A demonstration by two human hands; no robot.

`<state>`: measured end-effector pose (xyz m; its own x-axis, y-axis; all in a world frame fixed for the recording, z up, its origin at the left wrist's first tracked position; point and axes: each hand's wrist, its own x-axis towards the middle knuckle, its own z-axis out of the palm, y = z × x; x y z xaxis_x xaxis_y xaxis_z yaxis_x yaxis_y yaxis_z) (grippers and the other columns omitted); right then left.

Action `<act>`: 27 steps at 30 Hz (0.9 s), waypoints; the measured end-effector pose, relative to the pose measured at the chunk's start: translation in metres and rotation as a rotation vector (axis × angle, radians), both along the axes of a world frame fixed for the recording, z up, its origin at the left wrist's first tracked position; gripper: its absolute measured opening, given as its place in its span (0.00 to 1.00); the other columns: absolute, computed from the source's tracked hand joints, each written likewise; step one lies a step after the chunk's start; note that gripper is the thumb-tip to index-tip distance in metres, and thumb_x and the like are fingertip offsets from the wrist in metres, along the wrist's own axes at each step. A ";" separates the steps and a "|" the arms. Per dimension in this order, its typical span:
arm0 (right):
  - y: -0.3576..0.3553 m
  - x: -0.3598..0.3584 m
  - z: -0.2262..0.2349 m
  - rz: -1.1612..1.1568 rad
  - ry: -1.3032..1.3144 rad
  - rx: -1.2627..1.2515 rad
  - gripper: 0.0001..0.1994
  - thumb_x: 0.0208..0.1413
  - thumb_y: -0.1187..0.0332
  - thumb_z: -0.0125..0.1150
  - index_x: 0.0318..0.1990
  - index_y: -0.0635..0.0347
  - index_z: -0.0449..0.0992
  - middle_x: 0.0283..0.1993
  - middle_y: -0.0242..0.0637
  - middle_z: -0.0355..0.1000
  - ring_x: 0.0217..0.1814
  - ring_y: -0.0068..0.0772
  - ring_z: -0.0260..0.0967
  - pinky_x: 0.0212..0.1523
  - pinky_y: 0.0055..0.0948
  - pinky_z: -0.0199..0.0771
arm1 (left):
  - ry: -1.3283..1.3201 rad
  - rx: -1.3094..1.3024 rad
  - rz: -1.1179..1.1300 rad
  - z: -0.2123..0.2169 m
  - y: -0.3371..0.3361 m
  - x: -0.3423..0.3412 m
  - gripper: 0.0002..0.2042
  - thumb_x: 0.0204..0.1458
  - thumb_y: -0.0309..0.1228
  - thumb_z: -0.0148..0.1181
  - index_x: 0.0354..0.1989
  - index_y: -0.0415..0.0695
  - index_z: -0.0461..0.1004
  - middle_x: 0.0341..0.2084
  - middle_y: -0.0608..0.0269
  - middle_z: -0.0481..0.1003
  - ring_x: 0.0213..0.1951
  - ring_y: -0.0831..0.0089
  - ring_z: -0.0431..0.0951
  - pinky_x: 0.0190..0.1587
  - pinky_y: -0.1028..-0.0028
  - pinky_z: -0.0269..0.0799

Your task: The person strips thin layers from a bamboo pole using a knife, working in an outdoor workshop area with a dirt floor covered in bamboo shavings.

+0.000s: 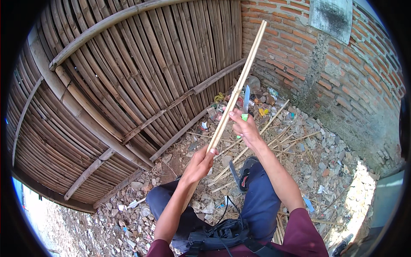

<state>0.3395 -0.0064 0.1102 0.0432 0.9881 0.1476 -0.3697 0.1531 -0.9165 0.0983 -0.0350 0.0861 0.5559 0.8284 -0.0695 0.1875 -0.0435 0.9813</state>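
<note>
A long, pale split bamboo strip (pixel 226 115) slants up and away from between my legs toward the brick wall, with a lengthwise line along it. My left hand (pixel 198 165) is closed around its lower part, thumb on top. Farther up, my right hand (pixel 245 127) grips a knife (pixel 246 98) by its green handle, blade pointing up beside the strip. The thumb and fingers of that same hand also touch the strip's right side. The lower end of the strip is partly hidden behind my left forearm.
Bamboo slat wall (pixel 171 55) stands on the left, a brick wall (pixel 295 47) on the right. Rubble, litter and bamboo slivers (pixel 280 145) cover the ground. A dark flat blade-like piece (pixel 233 173) lies beside my shoe (pixel 245 175). A black bag (pixel 224 233) sits at my waist.
</note>
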 end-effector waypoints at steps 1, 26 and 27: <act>0.001 0.001 -0.001 -0.004 -0.002 -0.003 0.24 0.66 0.59 0.66 0.63 0.66 0.76 0.47 0.43 0.85 0.16 0.06 0.47 0.16 0.16 0.44 | 0.013 -0.064 -0.042 0.000 -0.003 0.001 0.16 0.76 0.43 0.45 0.50 0.42 0.72 0.18 0.78 0.56 0.17 0.85 0.54 0.18 0.76 0.51; 0.030 0.028 -0.008 -0.445 -0.165 -0.034 0.18 0.67 0.62 0.64 0.57 0.63 0.80 0.41 0.40 0.86 0.15 0.06 0.45 0.16 0.17 0.43 | 0.425 0.453 0.200 -0.041 -0.031 -0.063 0.24 0.58 0.45 0.72 0.51 0.36 0.76 0.23 0.47 0.78 0.29 0.50 0.82 0.37 0.54 0.75; 0.032 0.027 -0.008 -0.441 -0.194 -0.022 0.19 0.68 0.60 0.63 0.58 0.63 0.80 0.40 0.41 0.86 0.15 0.06 0.45 0.16 0.17 0.42 | 0.408 0.412 0.217 -0.040 -0.030 -0.062 0.21 0.59 0.43 0.71 0.48 0.36 0.77 0.22 0.47 0.77 0.27 0.53 0.81 0.35 0.55 0.74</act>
<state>0.3670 0.0257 0.1022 0.4325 0.8848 0.1736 -0.0957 0.2365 -0.9669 0.0363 -0.0646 0.0465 0.3677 0.9236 0.1087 0.5911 -0.3224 0.7394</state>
